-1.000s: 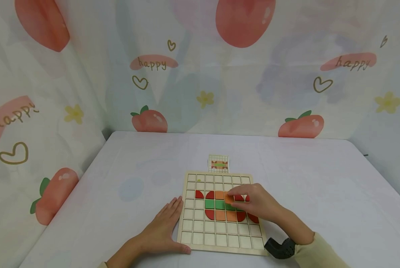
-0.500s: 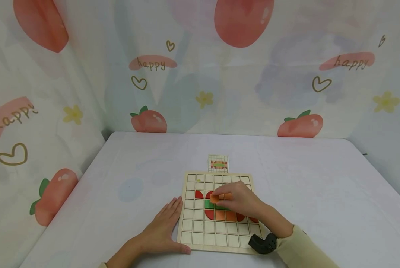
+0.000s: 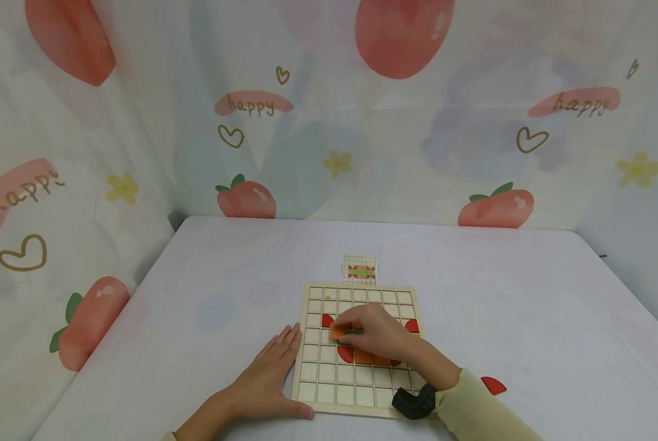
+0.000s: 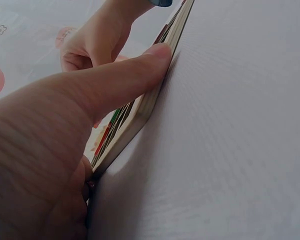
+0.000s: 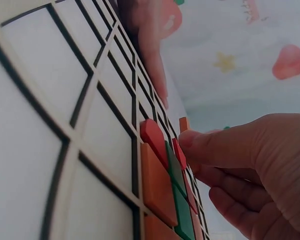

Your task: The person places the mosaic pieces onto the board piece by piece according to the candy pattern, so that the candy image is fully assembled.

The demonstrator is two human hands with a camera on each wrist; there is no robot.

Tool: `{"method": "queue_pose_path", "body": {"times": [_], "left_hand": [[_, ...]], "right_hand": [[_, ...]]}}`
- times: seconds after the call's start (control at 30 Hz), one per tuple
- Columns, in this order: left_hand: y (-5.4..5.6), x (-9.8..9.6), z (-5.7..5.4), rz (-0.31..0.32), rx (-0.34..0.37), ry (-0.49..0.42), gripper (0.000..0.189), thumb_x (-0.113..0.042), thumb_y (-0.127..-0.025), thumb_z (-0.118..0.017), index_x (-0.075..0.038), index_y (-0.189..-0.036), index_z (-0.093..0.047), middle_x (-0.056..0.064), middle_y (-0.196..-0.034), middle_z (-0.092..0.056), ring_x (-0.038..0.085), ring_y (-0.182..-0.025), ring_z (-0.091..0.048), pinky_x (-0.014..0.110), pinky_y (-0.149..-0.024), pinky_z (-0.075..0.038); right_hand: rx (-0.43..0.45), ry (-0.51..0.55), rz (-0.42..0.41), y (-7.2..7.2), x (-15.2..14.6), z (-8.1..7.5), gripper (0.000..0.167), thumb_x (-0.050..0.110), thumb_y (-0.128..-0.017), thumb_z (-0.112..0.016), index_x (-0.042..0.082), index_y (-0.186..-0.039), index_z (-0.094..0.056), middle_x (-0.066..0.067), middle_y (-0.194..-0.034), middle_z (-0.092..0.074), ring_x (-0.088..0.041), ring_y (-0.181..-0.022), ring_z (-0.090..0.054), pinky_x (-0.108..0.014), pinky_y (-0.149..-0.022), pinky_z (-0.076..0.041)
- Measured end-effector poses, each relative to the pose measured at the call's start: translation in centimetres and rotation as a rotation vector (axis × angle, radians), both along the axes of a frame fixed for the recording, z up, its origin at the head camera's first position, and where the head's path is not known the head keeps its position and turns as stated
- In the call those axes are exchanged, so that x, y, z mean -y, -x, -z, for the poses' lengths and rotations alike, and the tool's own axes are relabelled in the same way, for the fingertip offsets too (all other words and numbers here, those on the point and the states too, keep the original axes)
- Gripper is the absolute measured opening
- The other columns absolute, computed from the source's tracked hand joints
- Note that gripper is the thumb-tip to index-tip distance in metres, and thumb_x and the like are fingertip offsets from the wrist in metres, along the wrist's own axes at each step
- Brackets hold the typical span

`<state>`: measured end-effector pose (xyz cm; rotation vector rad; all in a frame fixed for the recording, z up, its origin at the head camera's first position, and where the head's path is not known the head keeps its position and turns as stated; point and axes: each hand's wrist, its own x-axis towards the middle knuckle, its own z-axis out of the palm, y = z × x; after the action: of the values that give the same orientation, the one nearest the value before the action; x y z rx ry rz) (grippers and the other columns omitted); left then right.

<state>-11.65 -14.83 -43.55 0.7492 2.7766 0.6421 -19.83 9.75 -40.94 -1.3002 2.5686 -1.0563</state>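
My right hand (image 3: 375,331) pinches an orange tile (image 3: 336,331) between thumb and fingers over the left part of a wooden grid board (image 3: 328,390). In the right wrist view the held orange tile (image 5: 184,123) stands clear of the grid, above green and red tiles. My left hand (image 3: 263,380) rests along the board's left side with fingers straight, its thumb on the near edge. Red rounded tiles (image 3: 345,354), orange tiles (image 5: 157,182) and green tiles (image 5: 182,212) sit in the grid cells. The right hand hides part of the middle rows in the head view.
A small pattern card (image 3: 360,270) lies at the board's far edge. One red quarter-round tile (image 3: 493,385) lies on the white tabletop (image 3: 527,306) right of the board. A black wrist device (image 3: 414,402) hangs over the board's near right corner.
My right hand has moved left across the board, carrying the orange tile. The red tile on the tabletop has come into view beside the sleeve. My left hand has stayed in place.
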Motion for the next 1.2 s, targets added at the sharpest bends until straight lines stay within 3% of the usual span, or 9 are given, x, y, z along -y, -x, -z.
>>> {"method": "queue_pose_path", "body": {"times": [1.2], "left_hand": [[-0.1,0.0,0.1,-0.009,0.002,0.003,0.123,-0.083,-0.063,-0.05,-0.004,-0.147,-0.009,0.005,-0.153,-0.002,0.018,-0.138,0.003,0.042,-0.11,-0.007]], "right_hand": [[-0.035,-0.088,0.043,-0.5,1.8,0.1,0.021,0.012,-0.078,-0.073,0.009,-0.099,-0.072,0.002,-0.096,-0.068,-0.011,-0.094,-0.061,-0.027,-0.079,-0.049]]}}
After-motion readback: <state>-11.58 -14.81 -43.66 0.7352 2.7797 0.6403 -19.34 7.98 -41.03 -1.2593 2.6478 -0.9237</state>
